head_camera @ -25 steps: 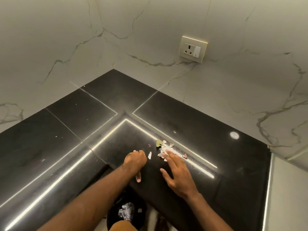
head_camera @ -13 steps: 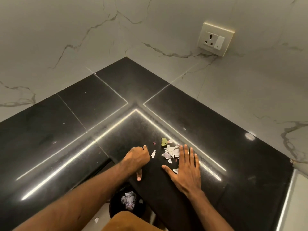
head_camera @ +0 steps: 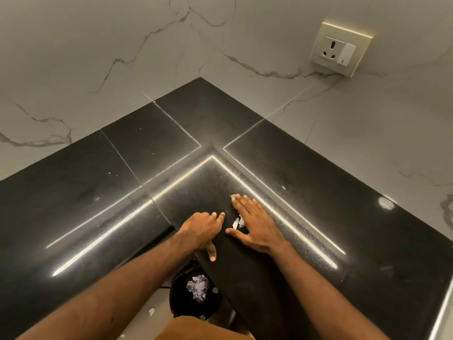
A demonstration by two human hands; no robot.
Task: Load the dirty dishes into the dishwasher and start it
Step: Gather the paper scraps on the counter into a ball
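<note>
The right hand (head_camera: 257, 224) lies over the scraps (head_camera: 236, 223), hiding all but edges.

Right hand (head_camera: 257, 229) lies flat on black countertop (head_camera: 122, 180), partly covering white scraps (head_camera: 236, 223). Left hand (head_camera: 201, 229) rests just beside, thumb over counter edge. Black bin (head_camera: 181, 305) below holds more scraps.

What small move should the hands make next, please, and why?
Probably the right hand should sweep toward the countertop edge: it lies flat over white scraps, and the black bin holding similar scraps sits below that edge, near the left hand.
</note>
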